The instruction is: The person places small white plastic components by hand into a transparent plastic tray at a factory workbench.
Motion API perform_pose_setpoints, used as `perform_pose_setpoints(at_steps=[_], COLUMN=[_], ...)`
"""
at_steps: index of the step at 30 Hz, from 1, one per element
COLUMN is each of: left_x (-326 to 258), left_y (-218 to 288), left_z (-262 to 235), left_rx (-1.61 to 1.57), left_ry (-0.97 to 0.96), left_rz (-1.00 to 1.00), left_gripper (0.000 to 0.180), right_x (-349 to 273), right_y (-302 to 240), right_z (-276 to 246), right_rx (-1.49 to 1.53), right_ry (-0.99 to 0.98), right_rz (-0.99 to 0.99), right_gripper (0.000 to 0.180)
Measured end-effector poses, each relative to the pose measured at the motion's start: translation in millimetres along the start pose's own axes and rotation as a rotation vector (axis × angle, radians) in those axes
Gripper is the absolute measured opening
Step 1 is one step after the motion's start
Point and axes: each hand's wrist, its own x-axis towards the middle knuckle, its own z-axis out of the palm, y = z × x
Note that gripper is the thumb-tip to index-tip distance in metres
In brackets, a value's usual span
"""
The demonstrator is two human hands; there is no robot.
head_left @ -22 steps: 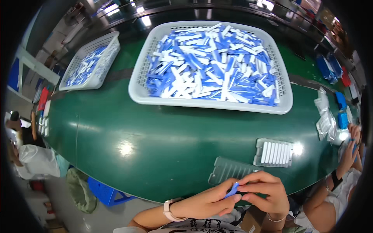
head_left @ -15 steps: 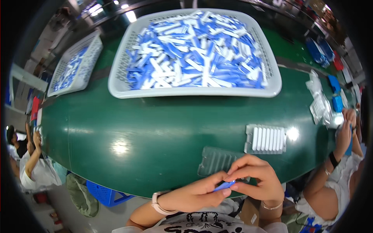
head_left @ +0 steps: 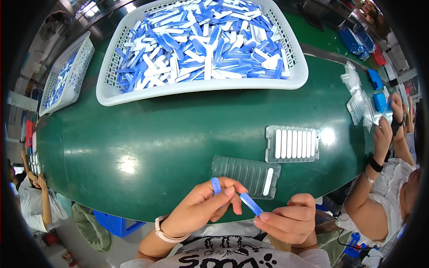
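Observation:
My left hand pinches a slim blue strip that stands up between thumb and fingers. To its right, my right hand grips the lower end of another slim blue strip, tilted with its upper end by my left fingertips. Just beyond the hands lies a clear ribbed plastic tray, with one white strip in its rightmost slot. A second clear tray, farther and to the right, holds a row of several white strips.
A large white basket heaped with blue and white strips stands at the far side of the green table. Another white basket is at the left. Co-workers' hands and clear packaging are at the right; a person works at the far left.
My hands have drawn apart from around one spot; a blue strip now shows in each. The near tray's right end, covered before, shows a white strip. The whole view has shifted slightly.

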Motion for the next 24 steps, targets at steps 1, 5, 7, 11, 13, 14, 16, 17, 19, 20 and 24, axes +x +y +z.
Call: perform_pose_setpoints(at_steps=[1, 5, 7, 11, 13, 14, 16, 17, 19, 20, 24], left_x=[0.5, -1.2, 0.5, 0.8, 0.7, -2.1, -2.6, -2.6, -2.1, -2.2, -6.5], left_y=[-0.5, 0.8, -1.3, -7.3, -7.7, -5.1, -4.2, -4.3, -6.0, -6.6, -1.9], left_z=[0.4, 4.5, 3.8, 1.7, 1.5, 1.6, 0.6, 0.4, -3.4, -5.5, 1.7], left_rx=[0.006, 0.034, 0.166, 0.102, -0.128, -0.075, -0.059, -0.041, -0.03, -0.019, 0.022], left_ry=[-0.024, -0.032, -0.053, -0.045, -0.078, -0.082, -0.088, -0.09, -0.107, -0.126, -0.03], left_rz=[-0.011, -0.005, 0.067, -0.095, -0.126, -0.117, -0.106, -0.092, -0.103, -0.114, -0.048], left_gripper=[0.025, 0.026, 0.026, 0.031, 0.037, 0.044, 0.043, 0.042, 0.04, 0.039, 0.034], right_x=[-1.6, 0.5, 6.4, 19.0, 25.7, 27.5, 31.3, 34.9, 41.1, 43.8, 39.8], right_y=[-1.2, 2.2, 5.3, 12.9, 29.2, 36.2, 44.8, 46.8, 48.6, 49.0, 46.9], right_z=[1.0, 3.4, 0.0, -10.8, -16.4, -17.1, -17.3, -15.7, -8.9, -5.0, -0.9], right_rx=[-0.059, -0.021, 0.132, 0.406, 0.363, 0.341, 0.316, 0.315, 0.318, 0.277, 0.198], right_ry=[-0.014, -0.033, -0.053, -0.081, -0.182, -0.225, -0.274, -0.316, -0.359, -0.384, -0.401], right_rz=[-0.047, -0.035, 0.065, 0.719, 0.845, 0.804, 0.765, 0.71, 0.651, 0.597, 0.55], right_gripper=[0.017, 0.017, 0.015, 0.012, 0.007, 0.007, 0.007, 0.008, 0.008, 0.009, 0.016])
